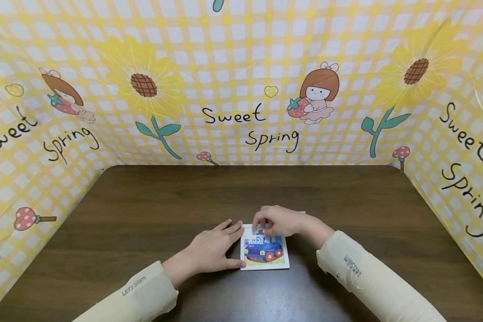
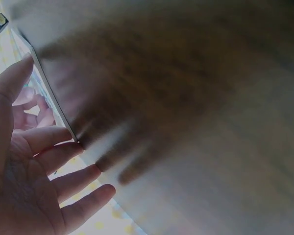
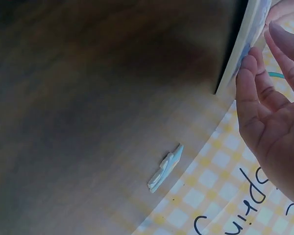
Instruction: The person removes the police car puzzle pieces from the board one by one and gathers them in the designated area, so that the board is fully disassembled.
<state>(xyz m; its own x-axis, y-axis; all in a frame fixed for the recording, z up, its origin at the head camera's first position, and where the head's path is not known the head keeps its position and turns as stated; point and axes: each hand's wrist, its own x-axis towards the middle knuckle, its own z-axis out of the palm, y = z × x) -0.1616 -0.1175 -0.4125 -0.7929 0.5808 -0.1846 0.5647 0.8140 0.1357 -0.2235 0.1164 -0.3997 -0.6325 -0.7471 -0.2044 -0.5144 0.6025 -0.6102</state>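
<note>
A small white-framed jigsaw puzzle (image 1: 264, 255) with a blue cartoon car picture lies on the table. My left hand (image 1: 211, 251) is spread flat beside it, thumb and fingertips at the frame's left edge; the left wrist view shows this hand (image 2: 44, 147) with its fingers extended along that edge. Over the upper part of the picture, my right hand (image 1: 281, 221) bends its fingers and pinches a small colourful puzzle piece (image 1: 259, 231) between thumb and fingers. Those fingers partly cover the piece and the frame's top. In the right wrist view the right hand (image 3: 277, 107) is close against the board.
A loose light-blue puzzle piece (image 3: 165, 169) lies on the table beyond the right hand, mostly hidden behind the wrist in the head view. The dark wooden table (image 1: 165, 192) is bordered by a yellow checked cloth (image 1: 233, 58) at the back and sides.
</note>
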